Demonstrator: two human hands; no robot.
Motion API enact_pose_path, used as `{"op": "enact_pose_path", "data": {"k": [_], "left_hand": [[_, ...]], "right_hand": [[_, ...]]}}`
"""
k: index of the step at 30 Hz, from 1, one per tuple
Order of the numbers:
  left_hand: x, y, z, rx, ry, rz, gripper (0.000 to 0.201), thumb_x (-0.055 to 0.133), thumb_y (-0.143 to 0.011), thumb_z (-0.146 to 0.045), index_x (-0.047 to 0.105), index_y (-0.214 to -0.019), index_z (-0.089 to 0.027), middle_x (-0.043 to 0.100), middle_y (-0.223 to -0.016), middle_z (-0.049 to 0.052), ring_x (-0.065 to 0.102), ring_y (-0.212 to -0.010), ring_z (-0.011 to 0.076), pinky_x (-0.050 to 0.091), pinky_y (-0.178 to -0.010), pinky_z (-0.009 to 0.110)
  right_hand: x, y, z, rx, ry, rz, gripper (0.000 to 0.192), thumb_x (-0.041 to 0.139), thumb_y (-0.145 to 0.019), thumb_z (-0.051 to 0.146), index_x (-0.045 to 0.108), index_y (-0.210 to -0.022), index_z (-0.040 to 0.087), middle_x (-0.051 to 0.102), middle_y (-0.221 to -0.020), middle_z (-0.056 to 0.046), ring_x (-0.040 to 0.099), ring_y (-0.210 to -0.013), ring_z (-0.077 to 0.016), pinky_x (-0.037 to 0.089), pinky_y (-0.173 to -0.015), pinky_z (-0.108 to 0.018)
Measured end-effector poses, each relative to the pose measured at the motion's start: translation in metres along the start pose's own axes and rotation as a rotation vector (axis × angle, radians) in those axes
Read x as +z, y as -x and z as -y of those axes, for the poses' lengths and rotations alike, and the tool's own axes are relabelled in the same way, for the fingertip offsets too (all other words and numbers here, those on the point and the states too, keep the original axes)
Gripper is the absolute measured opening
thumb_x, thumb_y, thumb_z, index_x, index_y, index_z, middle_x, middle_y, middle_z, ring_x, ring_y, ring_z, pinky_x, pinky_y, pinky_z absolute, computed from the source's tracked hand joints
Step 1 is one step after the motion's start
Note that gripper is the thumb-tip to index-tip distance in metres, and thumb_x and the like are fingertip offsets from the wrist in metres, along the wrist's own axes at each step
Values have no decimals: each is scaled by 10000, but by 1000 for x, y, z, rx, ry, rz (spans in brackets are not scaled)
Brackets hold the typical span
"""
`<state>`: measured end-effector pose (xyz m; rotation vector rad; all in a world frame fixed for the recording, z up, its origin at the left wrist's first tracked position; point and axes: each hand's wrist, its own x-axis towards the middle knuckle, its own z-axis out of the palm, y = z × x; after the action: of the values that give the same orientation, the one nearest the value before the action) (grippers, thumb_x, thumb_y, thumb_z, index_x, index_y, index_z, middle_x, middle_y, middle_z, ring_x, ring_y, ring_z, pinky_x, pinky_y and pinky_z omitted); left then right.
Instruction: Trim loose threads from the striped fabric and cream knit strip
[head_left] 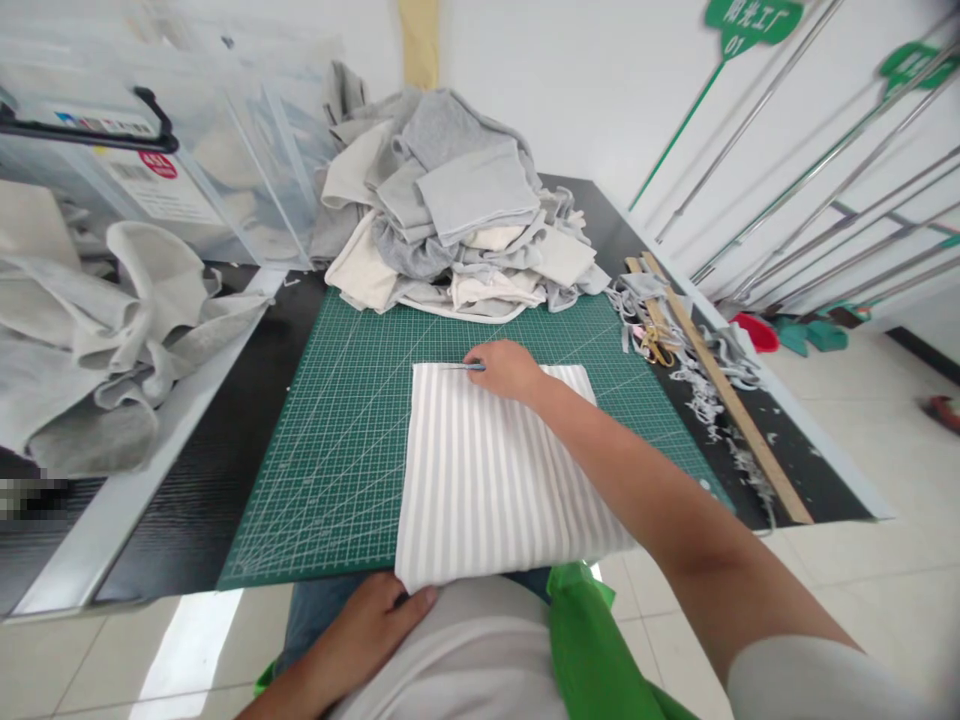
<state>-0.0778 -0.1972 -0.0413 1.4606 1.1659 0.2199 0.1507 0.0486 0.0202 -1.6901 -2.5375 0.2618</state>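
Note:
A white-and-grey striped cloth [495,470] lies flat on the green cutting mat [337,430], its near edge reaching the table's front edge. Over the cloth's far edge, my right hand [506,370] is closed around a slim blue-grey pointed tool [471,367]. The thin tip points left along that edge; the tool's exact kind is too small to make out. My left hand [382,615] is at the near left corner of the cloth, just off the table edge, with the corner between thumb and fingers.
Behind the mat rises a heap of grey and cream fabric pieces [465,190]. More grey cloth [112,340] lies at left before clear plastic bins [225,130]. At right are a wooden ruler [735,400], gold-handled scissors [656,348] and fabric scraps [705,400]. Poles lean on the wall.

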Motion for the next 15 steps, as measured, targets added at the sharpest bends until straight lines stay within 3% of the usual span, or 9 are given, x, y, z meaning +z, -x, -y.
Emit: {"op": "enact_pose_path", "data": {"k": [6,11,14,15], "left_hand": [[-2,9,-3,8,29,-27,461,409,-926,-549,734,-1016,-236,715,-1084,2,636,-1039,231,430,-1012,303],[-14,31,-8,-8,69,-17,375,448,-923,-509,733,-984,-274,721,-977,-41,641,-951,226,487,-914,298],[-29,50,-10,-17,86,-72,340,489,-906,-505,728,-1001,-283,713,-984,-46,630,-941,212,487,-908,287],[-36,56,-8,-20,99,-166,347,510,-885,-525,731,-973,-273,715,-923,-38,634,-887,209,505,-859,281]], "right_hand": [[-1,4,0,2,14,-3,208,554,-808,314,721,-919,258,741,-945,-30,653,-887,-217,433,-697,-285],[-5,13,-6,46,37,-32,192,551,-780,279,707,-887,246,737,-905,-38,651,-849,-219,410,-664,-285],[-12,26,-16,90,50,-58,198,537,-775,277,703,-873,232,734,-887,-48,645,-828,-221,397,-658,-290],[-16,31,-21,105,51,-72,194,537,-772,283,700,-862,229,733,-875,-46,642,-824,-220,392,-659,-289]]}}
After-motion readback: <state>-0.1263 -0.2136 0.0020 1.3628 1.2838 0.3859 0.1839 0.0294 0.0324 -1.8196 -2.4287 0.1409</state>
